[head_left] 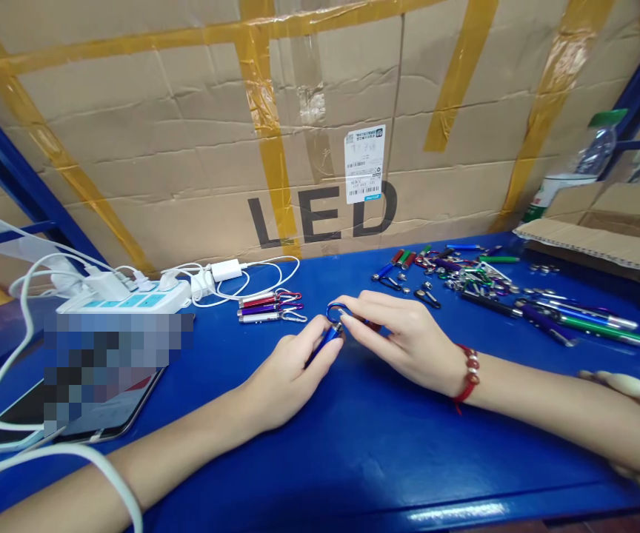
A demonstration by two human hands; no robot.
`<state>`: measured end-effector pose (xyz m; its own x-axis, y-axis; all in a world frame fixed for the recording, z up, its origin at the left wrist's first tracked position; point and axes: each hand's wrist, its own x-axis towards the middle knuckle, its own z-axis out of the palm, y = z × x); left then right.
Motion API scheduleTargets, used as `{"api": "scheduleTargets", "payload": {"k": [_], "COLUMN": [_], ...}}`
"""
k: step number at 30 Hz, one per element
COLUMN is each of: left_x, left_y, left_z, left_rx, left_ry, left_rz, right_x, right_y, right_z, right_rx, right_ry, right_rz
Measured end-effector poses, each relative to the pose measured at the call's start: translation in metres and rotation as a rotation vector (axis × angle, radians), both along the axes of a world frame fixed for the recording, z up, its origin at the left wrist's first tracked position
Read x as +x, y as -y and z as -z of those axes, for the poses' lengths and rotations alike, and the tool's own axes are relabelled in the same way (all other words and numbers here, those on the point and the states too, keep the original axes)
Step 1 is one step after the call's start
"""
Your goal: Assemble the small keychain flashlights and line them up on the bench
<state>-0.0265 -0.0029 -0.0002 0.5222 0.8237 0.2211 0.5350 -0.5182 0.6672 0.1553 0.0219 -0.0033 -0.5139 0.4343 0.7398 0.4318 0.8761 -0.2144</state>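
Observation:
My left hand (292,370) is closed around a small blue keychain flashlight (328,337), gripping its barrel low over the blue table (353,444). My right hand (403,333) pinches the blue carabiner clip (338,309) at the flashlight's tip, fingers pressed together. A red bead bracelet (469,374) sits on my right wrist. Three finished flashlights with clips (270,307) lie in a row just behind my left hand.
A pile of loose flashlights, clips and pens (492,285) spreads at the right. A white power strip with chargers and cables (125,296) and a phone (75,414) lie at the left. A large cardboard box marked LED (320,133) stands behind. An open carton (603,222) sits far right.

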Motion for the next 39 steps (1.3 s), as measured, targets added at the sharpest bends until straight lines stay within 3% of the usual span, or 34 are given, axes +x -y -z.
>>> {"api": "scheduleTargets", "payload": {"k": [7, 26, 32, 36, 39], "left_x": [0.0, 0.0008, 0.0001, 0.0004, 0.0008], "left_y": [0.0011, 0.0013, 0.002, 0.0025, 0.002], "left_z": [-0.0005, -0.0027, -0.0024, -0.0025, -0.0024], "left_rx": [-0.098, -0.128, -0.106, -0.117, -0.121], "left_ry": [0.05, 0.071, 0.06, 0.072, 0.084], "left_rz": [-0.029, -0.043, -0.033, -0.029, -0.036], "right_x": [0.0005, 0.0008, 0.0007, 0.0011, 0.0021], "right_y": [-0.0003, -0.0017, -0.0004, -0.0006, -0.0023], "right_z": [-0.0011, -0.0051, -0.0058, -0.0051, -0.0044], "right_rx": [-0.069, -0.323, -0.202, -0.254, -0.203], "right_ry": [0.027, -0.04, -0.081, -0.073, -0.04], "right_rz": [-0.024, -0.079, -0.089, -0.072, -0.085]}}
